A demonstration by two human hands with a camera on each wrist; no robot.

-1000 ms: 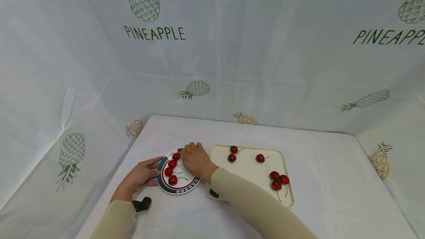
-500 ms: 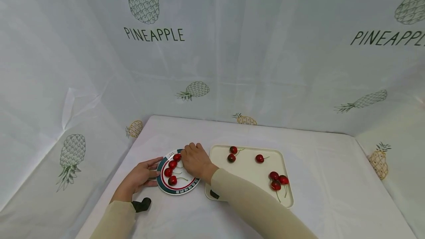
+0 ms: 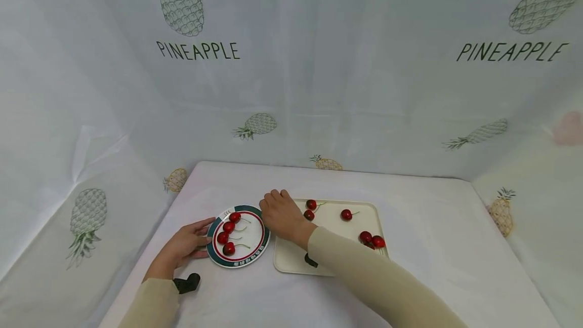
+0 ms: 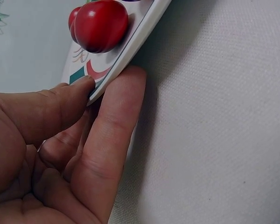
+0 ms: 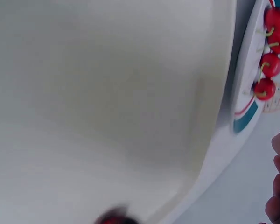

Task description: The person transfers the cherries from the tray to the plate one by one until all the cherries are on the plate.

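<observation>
My left hand (image 3: 184, 241) pinches the left rim of a round plate (image 3: 261, 247) with a green and red border; in the left wrist view the thumb lies over the rim and a finger under it. Several red cherries (image 3: 229, 227) with stems form a curved row on the plate's left side. My right hand (image 3: 281, 215), its fingers loosely curled, hovers between the plate and the left part of a cream tray (image 3: 291, 265). No cherry shows in its fingers. More cherries (image 3: 346, 215) lie on the tray, some partly behind the right sleeve.
The tray stands right of the plate on a white-covered table (image 3: 423, 216). Pineapple-print cloth (image 3: 332, 90) hangs behind and at the sides. A black strap (image 3: 188, 283) sits at the left wrist, and another piece (image 3: 310, 260) shows by the right wrist.
My right hand has left the plate's top cherry and shifted right toward the tray, uncovering that cherry's stem. The left hand keeps its hold on the rim. The head view has turned slightly right.
</observation>
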